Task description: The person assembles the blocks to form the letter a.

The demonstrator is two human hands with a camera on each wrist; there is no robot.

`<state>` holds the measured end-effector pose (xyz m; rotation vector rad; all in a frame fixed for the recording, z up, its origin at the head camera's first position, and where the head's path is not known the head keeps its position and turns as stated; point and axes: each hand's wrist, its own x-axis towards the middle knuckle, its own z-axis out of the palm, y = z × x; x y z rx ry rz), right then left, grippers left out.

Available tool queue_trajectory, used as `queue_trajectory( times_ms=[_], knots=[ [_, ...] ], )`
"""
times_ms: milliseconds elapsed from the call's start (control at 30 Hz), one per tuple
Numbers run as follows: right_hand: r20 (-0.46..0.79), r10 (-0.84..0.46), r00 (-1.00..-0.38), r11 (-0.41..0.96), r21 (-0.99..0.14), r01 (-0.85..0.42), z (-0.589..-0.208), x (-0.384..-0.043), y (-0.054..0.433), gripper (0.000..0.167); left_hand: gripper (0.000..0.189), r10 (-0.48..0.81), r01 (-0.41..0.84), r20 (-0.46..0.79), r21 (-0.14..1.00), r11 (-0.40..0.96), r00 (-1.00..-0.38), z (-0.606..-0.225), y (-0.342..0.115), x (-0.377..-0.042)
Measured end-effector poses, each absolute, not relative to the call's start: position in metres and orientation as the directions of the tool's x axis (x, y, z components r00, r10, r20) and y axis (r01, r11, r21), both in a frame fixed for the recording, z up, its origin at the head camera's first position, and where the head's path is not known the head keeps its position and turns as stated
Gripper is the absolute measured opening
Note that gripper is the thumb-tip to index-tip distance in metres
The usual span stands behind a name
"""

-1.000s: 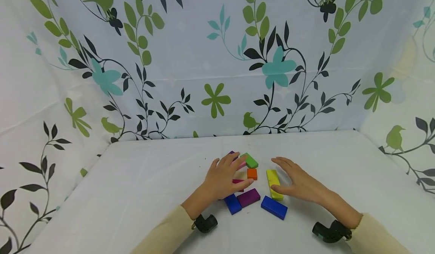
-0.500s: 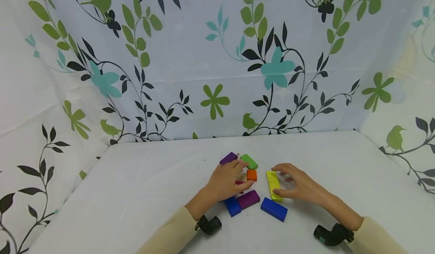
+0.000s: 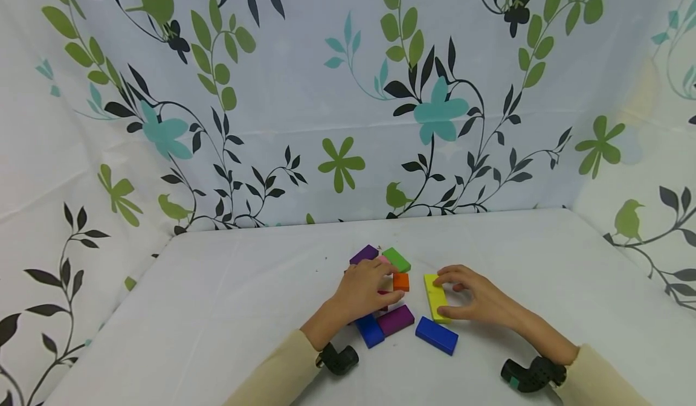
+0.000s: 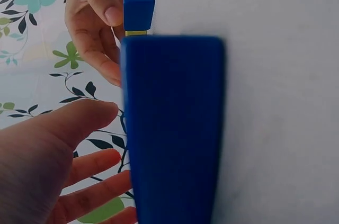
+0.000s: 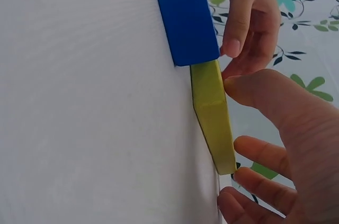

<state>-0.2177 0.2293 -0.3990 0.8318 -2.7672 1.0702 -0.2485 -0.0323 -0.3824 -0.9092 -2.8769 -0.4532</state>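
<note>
My right hand (image 3: 473, 297) hovers low at a yellow block (image 3: 434, 297). Its thumb (image 5: 235, 86) and fingertips (image 5: 243, 144) appear to touch the block's edge, spread along its length without curling round it. Over the left cluster hangs my left hand (image 3: 361, 288), fingers bent loosely, covering some of the blocks. Around it show a purple block (image 3: 363, 254), a green block (image 3: 397, 261), an orange block (image 3: 400, 282), a blue block (image 3: 370, 331) and a plum-coloured block (image 3: 396, 320). Whatever the left fingertips touch is hidden in the head view.
Another blue block (image 3: 437, 336) lies just in front of the yellow one. The white table (image 3: 244, 297) runs back to a leaf-printed cloth (image 3: 293, 92). Each wrist carries a black camera (image 3: 338, 359).
Both hands have come lower, and their fingers have bent more. My right hand has closed in on the yellow block; the left has drawn slightly back, showing more of the purple block.
</note>
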Motion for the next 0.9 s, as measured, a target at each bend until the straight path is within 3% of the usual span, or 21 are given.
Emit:
queue_trajectory(
  times_ms=[533, 900],
  knots=[
    [0.237, -0.440, -0.866, 0.597, -0.643, -0.479, -0.411, -0.221, 0.233, 0.040, 0.047, 0.407, 0.428, 0.139, 0.204, 0.880, -0.903, -0.380, -0.010, -0.253],
    [0.224, -0.442, -0.869, 0.590, -0.657, -0.470, -0.412, -0.222, 0.235, 0.041, 0.039, 0.386, 0.400, 0.125, 0.112, 0.910, -0.914, -0.381, -0.001, -0.256]
  ],
)
